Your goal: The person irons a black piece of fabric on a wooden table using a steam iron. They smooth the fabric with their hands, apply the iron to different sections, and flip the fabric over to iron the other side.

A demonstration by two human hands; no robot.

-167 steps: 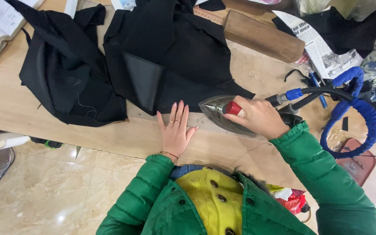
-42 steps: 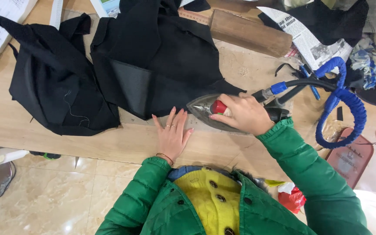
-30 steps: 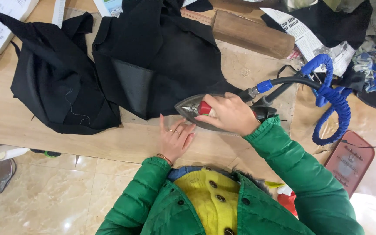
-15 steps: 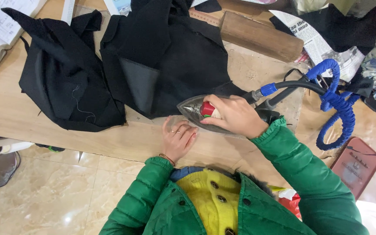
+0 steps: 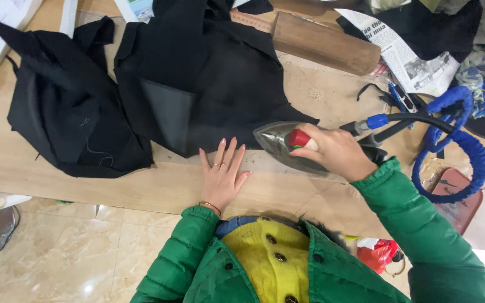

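Note:
My right hand grips the handle of a steel steam iron with a red knob; its tip points left along the near edge of the wooden table. My left hand lies flat, fingers spread, on a pale strip of fabric just left of the iron's tip. Directly beyond the left hand lies a black garment with a grey rectangular patch.
A second heap of black cloth lies at the left. A wooden block, newspaper and scissors sit at the back right. The iron's blue-wrapped hose loops at the right. Tiled floor lies below the table edge.
The iron has slid left and right along the strip near the table edge. My left hand, curled a moment ago, has flattened with fingers spread. The view has shifted slightly.

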